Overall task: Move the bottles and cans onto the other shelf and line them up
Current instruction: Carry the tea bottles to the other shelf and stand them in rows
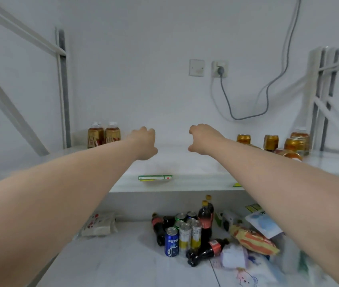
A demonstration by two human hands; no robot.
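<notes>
Bright, even, soft-shadowed light; wide-angle bending and blur toward the edges.

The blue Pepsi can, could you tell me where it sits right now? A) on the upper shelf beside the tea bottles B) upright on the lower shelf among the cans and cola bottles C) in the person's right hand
B: the blue Pepsi can stands upright on the lower shelf at the front of the cluster, while both hands hover empty over the upper shelf.

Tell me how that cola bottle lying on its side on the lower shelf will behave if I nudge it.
The lying cola bottle is round, so it will probably roll. It looks full and dark, so likely heavy for its size. The upright Pepsi can nearby could get knocked.
</notes>
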